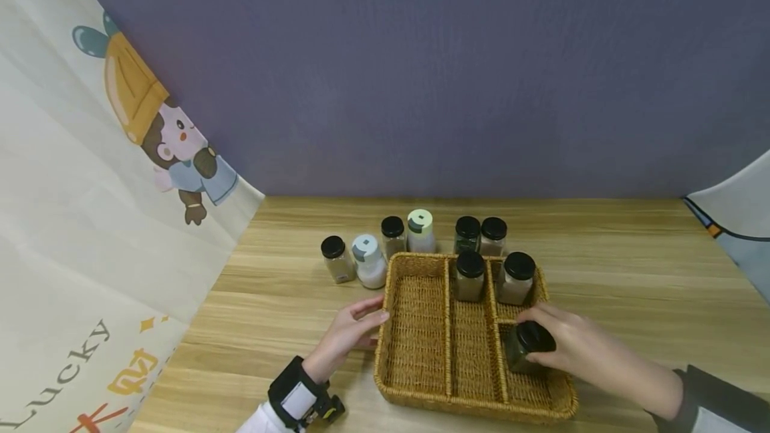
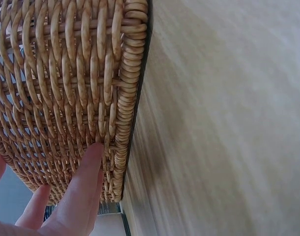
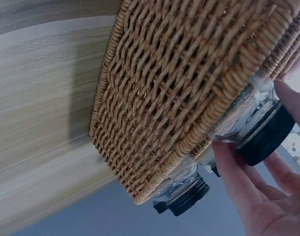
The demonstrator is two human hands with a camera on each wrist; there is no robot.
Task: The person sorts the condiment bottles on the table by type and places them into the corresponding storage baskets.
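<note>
Dark glass jar (image 1: 521, 354), black-lidded, one: in the front right compartment of a wicker basket (image 1: 475, 407), roughly upright; whether its base meets the weave, I cannot tell from here. Right hand (image 1: 562, 339), one: extended across the basket's right rim, thumb and fingers pinching the jar from opposite sides near its lid, presumably because the compartment leaves little room lower down. Left hand (image 1: 347, 334), one: fingers lengthened against the outside of the basket's left wall, likely to steady it (a light touch, I would say). The hands lie well apart, basket between. Pale jar (image 1: 470, 278), black-lidded: rear of the middle compartment; a second pale jar (image 1: 515, 280), rear right compartment, a divider seemingly keeping the two from knocking. White-capped shakers (image 1: 369, 263), two, and further black-lidded jars (image 1: 394, 236): on the tabletop (image 1: 650, 272), behind and left of the basket.
</note>
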